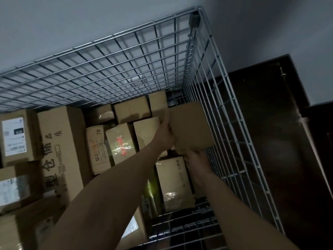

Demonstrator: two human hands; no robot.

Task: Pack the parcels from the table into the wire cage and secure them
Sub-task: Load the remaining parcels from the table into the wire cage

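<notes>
I look down into the wire cage [111, 56], where several cardboard parcels lie packed. A plain brown parcel [191, 127] is held above them, close to the cage's right mesh wall [225, 134]. My left hand [164, 134] grips the parcel's left edge, fingers wrapped along it. My right hand [195, 156] holds it from underneath at the near edge; its fingers are mostly hidden by the box. Below the parcel lie a taped box [120, 143] and a pale flat parcel [175, 183].
A long box with printed characters [61, 148] and a labelled box [16, 137] fill the cage's left side. Bare wire floor [189, 230] shows at the near right corner. Outside the right wall stands dark wooden furniture [279, 141]. A grey wall rises behind the cage.
</notes>
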